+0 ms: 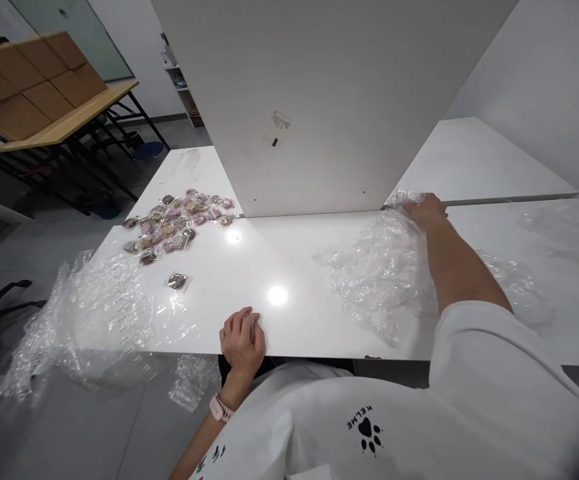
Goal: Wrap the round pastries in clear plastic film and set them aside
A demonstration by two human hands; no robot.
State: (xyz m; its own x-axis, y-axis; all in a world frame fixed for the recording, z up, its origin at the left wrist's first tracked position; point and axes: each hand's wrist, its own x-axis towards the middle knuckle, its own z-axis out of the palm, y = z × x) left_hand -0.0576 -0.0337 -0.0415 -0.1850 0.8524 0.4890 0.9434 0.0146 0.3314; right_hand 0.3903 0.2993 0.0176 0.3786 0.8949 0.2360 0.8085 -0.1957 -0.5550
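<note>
My left hand [242,340] rests at the front edge of the white table, its fingers curled in. A small greyish edge shows beside its thumb, but I cannot make out what it is. My right hand [427,210] reaches far forward to the right of the upright panel, its fingers closed on the top of a heap of crumpled clear plastic bags [379,267]. One small wrapped dark piece [176,281] lies alone left of centre. Behind it spreads a pile of small clear-wrapped pieces [174,223] in pink, brown and yellowish colours.
A tall white panel [309,107] stands across the table [279,253]. Clear plastic sheeting [99,307] hangs over the left edge. More clear plastic [514,287] lies right of my right arm. Cardboard boxes [34,80] stand on a wooden table at far left.
</note>
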